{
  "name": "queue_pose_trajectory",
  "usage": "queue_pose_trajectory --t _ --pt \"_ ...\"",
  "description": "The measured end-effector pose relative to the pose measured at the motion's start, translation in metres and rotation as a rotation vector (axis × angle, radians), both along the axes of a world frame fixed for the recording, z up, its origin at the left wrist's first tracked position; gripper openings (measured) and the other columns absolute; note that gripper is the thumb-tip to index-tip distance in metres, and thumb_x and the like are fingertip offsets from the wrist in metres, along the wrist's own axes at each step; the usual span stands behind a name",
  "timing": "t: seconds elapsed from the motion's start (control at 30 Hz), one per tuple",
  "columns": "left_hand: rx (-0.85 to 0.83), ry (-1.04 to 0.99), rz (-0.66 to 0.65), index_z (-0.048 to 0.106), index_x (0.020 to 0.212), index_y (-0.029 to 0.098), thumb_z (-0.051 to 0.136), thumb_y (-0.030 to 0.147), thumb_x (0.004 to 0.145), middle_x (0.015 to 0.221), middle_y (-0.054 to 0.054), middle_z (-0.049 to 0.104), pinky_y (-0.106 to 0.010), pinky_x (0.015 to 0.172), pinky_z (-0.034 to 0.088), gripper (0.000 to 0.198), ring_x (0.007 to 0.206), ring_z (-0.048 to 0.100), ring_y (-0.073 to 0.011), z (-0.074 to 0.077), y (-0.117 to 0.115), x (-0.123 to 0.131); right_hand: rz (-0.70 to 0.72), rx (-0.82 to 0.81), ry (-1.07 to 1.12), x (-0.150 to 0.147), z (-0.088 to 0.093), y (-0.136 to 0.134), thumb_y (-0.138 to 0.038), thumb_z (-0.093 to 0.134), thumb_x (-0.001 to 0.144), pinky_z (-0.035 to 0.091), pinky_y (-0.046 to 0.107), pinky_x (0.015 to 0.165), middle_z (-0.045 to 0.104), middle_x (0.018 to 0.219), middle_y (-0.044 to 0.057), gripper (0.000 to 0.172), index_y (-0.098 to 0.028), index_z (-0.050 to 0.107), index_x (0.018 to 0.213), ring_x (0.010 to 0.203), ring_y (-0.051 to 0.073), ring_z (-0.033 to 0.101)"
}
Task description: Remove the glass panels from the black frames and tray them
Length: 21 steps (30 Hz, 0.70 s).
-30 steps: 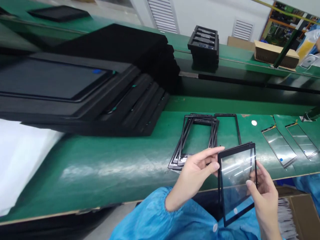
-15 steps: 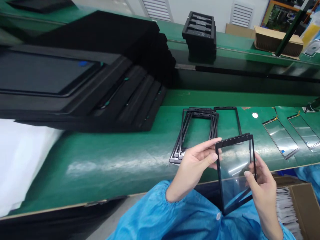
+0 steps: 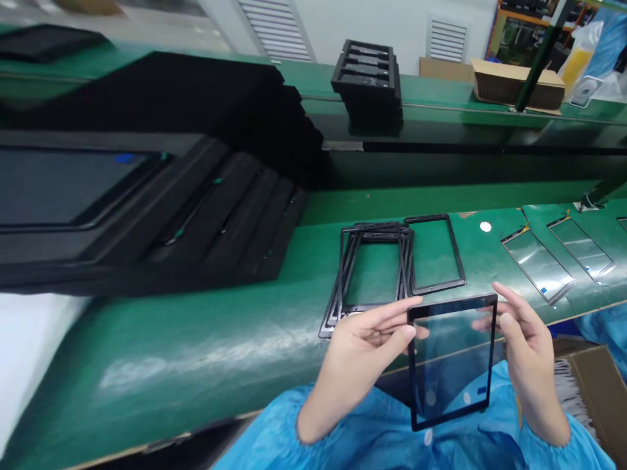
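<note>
Both my hands hold a black-framed glass panel (image 3: 453, 352) up over the front edge of the green bench. My left hand (image 3: 365, 349) pinches its left edge between thumb and fingers. My right hand (image 3: 526, 356) grips the right edge, with its fingers partly seen through the glass. Just beyond my left hand lies an untidy stack of thin black frames (image 3: 372, 274), and a single black frame (image 3: 434, 254) lies to its right. Two glass panels (image 3: 536, 264) (image 3: 580, 248) lie flat further right, out of reach of my fingertips.
Large stacked black foam trays (image 3: 147, 189) fill the bench's left side, above a white sheet (image 3: 29, 352). Stacked black trays (image 3: 367, 85) and a cardboard box (image 3: 519, 85) stand on a far green shelf. Another cardboard box (image 3: 600, 398) sits at lower right.
The panel has turned from a slanted pose to a squarer one and sits lower. My right hand has shifted along its edge. The whole scene has slid left in view.
</note>
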State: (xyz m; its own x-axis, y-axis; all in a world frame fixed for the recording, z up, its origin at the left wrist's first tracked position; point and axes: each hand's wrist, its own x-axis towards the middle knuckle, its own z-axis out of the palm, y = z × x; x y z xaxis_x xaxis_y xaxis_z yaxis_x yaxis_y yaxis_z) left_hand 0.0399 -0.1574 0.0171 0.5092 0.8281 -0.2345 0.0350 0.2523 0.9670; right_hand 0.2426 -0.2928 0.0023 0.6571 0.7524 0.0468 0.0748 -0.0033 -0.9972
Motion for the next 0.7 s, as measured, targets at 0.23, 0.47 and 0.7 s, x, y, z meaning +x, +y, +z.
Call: queue_pose_trajectory --t 0.23,0.47,0.7 --pt "0.012 0.099 -0.047 0.085 0.119 0.018 0.089 0.040 0.082 0.082 -0.012 0.085 -0.033 0.074 0.069 0.044 0.079 0.084 -0.0286 0.001 -0.001 -0.014 -0.052 0.049 0.137 -0.012 0.014 0.015 -0.041 0.079 0.095 0.066 0.028 0.058 0.083 0.073 0.006 0.022 -0.021 0.083 0.100 0.057 0.021 0.080" --pt "0.119 0.127 -0.031 0.084 0.120 0.020 0.078 0.041 0.090 0.083 -0.011 0.085 -0.031 0.069 0.068 0.037 0.076 0.083 -0.0265 -0.001 -0.005 -0.012 -0.066 0.047 0.167 -0.012 0.013 0.014 -0.043 0.081 0.093 0.067 0.026 0.056 0.083 0.071 0.006 0.025 -0.019 0.084 0.097 0.055 0.022 0.080" --pt "0.685 0.260 -0.402 0.075 0.139 0.034 0.071 0.031 0.092 0.133 -0.007 0.080 -0.036 0.097 0.063 0.047 0.114 0.079 -0.0289 0.014 0.002 0.007 0.213 -0.046 0.247 -0.023 0.007 0.026 -0.050 0.086 0.087 0.069 0.029 0.064 0.084 0.076 0.006 0.034 -0.019 0.082 0.101 0.067 0.024 0.084"
